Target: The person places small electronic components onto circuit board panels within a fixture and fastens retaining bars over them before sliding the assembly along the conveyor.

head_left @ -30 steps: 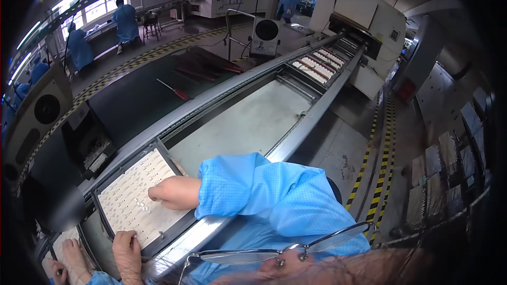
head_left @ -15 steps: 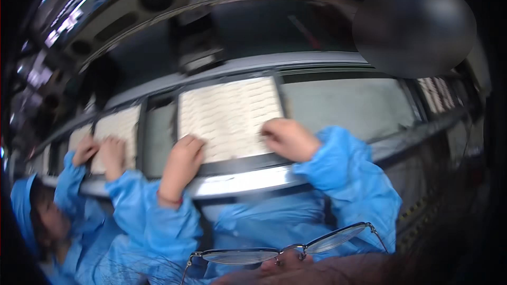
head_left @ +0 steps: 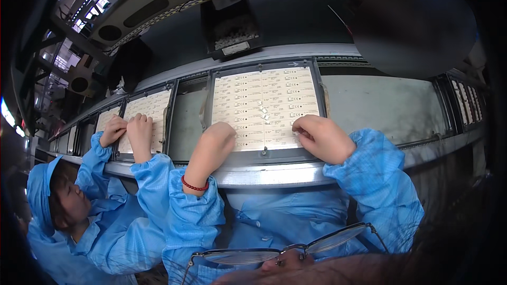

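A cream panel of circuit boards (head_left: pixel 237 91), printed with rows of dark marks, lies in a dark carrier frame (head_left: pixel 290 157) before me. Several small white pieces (head_left: pixel 265 116) sit loose in a cluster near its middle. My left hand (head_left: pixel 214 142) rests at the panel's lower left edge, fingers curled under and partly hidden. At the lower right, my right hand (head_left: pixel 323 138) has thumb and forefinger drawn together over the panel. Both look closed; what they hold, if anything, is too small or hidden to name. A red bead bracelet (head_left: pixel 194 184) circles my left wrist.
To my left a co-worker in blue has both hands (head_left: pixel 129 132) on another panel (head_left: pixel 158 104). Beyond the line stands a black bin (head_left: pixel 231 29) of small pale parts. A metal rail (head_left: pixel 264 176) runs along the near edge. More framed panels (head_left: pixel 465 100) are at far right.
The view has shifted, so the panel and hands now appear farther right. Both my hands stay near the panel's lower sides. The small white pieces now show clearly; blur hid them before.
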`<move>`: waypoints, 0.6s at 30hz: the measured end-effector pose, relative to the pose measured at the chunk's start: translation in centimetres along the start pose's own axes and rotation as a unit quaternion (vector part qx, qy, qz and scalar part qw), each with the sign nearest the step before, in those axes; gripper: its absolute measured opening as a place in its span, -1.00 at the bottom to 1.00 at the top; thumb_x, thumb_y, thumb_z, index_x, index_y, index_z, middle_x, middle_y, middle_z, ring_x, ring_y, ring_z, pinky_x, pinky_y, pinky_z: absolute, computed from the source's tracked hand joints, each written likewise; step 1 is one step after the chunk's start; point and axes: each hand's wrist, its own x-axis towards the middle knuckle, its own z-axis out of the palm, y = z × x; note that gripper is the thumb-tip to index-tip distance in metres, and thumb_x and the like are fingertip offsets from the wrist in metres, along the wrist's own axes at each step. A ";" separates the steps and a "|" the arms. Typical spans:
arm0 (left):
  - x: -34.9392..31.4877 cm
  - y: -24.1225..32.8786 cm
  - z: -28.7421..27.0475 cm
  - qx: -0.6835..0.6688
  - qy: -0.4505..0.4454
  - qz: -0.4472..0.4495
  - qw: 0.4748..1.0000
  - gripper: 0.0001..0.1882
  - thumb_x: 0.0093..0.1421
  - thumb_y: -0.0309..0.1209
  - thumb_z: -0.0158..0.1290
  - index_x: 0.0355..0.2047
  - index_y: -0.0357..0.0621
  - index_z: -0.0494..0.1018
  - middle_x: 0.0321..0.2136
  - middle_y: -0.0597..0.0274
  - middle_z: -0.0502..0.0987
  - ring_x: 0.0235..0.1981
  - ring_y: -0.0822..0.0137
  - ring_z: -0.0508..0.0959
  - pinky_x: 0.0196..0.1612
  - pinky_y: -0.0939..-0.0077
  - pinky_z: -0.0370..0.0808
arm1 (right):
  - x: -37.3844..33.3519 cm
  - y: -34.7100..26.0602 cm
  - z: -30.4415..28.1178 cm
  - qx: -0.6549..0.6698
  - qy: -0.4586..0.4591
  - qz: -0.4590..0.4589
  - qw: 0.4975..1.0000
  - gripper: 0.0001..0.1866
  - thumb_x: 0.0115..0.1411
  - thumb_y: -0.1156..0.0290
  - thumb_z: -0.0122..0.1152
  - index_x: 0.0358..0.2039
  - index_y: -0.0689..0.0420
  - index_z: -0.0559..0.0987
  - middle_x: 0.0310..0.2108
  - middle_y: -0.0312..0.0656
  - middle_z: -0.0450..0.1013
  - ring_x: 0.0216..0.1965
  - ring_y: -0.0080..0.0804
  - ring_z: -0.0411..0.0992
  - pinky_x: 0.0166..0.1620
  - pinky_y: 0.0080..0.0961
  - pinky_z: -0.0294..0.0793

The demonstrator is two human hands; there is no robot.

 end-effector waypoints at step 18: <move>0.0 0.9 -0.3 -0.007 -0.001 0.029 1.000 -0.93 0.03 -0.58 0.10 -0.44 -0.31 0.46 -0.41 0.02 0.49 -0.31 -0.02 0.52 -0.21 0.20 0.48 | 0.0 0.4 1.0 -0.060 -0.047 0.004 0.997 -0.90 0.12 0.52 0.12 -0.33 0.20 0.55 -0.34 -0.06 0.47 -0.20 -0.06 0.47 -0.09 -0.24 0.48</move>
